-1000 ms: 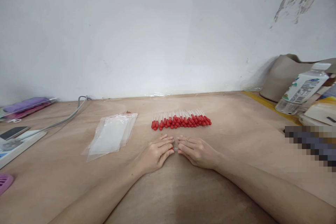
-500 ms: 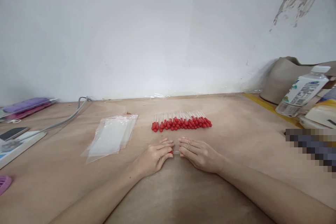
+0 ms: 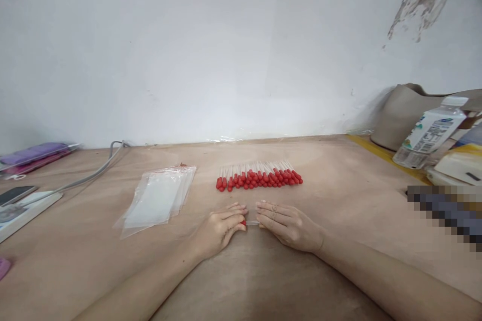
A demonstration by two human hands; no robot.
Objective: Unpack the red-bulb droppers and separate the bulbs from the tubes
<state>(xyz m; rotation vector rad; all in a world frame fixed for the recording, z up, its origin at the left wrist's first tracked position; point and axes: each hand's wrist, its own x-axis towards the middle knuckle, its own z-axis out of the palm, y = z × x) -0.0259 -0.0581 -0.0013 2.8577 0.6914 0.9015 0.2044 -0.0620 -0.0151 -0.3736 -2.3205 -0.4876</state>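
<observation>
My left hand (image 3: 223, 225) rests on the table with thumb and fingers closed on a red-headed stick; its red head (image 3: 243, 222) peeps out at the fingertips. The stick's thin pale shaft (image 3: 252, 223) spans the small gap to my right hand (image 3: 286, 223), whose fingers are closed on the other end. What exactly lies under the right fingers is hidden. Just beyond both hands is a row of similar red-headed sticks (image 3: 259, 179), white ends pointing toward the wall. Left of them lie several clear zip bags (image 3: 158, 198), fanned in a stack.
A cable (image 3: 88, 178) runs to a white object (image 3: 41, 208) at the left, near a phone (image 3: 17, 194) and a purple pouch (image 3: 35, 153). Toward the right stand a plastic bottle (image 3: 429, 133) and a grey-brown container (image 3: 393, 115). A white wall (image 3: 188, 50) closes off the back.
The view has shifted slightly. Both hands keep nearly the same place and hold, with the shaft still stretched between them.
</observation>
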